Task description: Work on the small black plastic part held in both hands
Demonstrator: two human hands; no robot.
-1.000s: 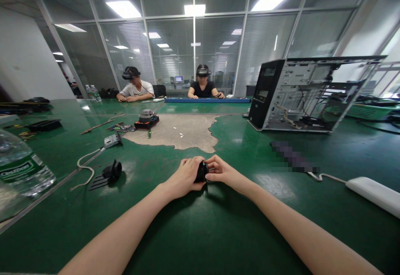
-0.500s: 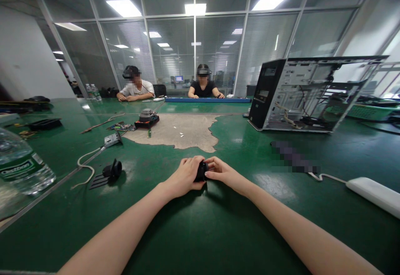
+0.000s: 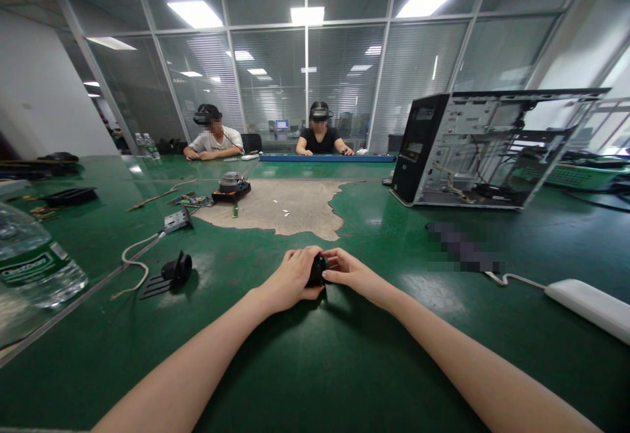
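Note:
My left hand (image 3: 291, 277) and my right hand (image 3: 350, 273) meet over the green table (image 3: 315, 367), both closed around a small black part (image 3: 317, 270). Most of that part is hidden by my fingers; only a dark rounded piece shows between the hands. The hands rest low, close to the table surface, just in front of a worn bare patch (image 3: 283, 206) in the green mat.
An open computer case (image 3: 472, 147) stands at the right. A black bracket piece (image 3: 173, 272) and white cable (image 3: 135, 256) lie at left, a water bottle (image 3: 34, 266) further left, a white power strip (image 3: 588, 305) at right. Two people sit at the far end.

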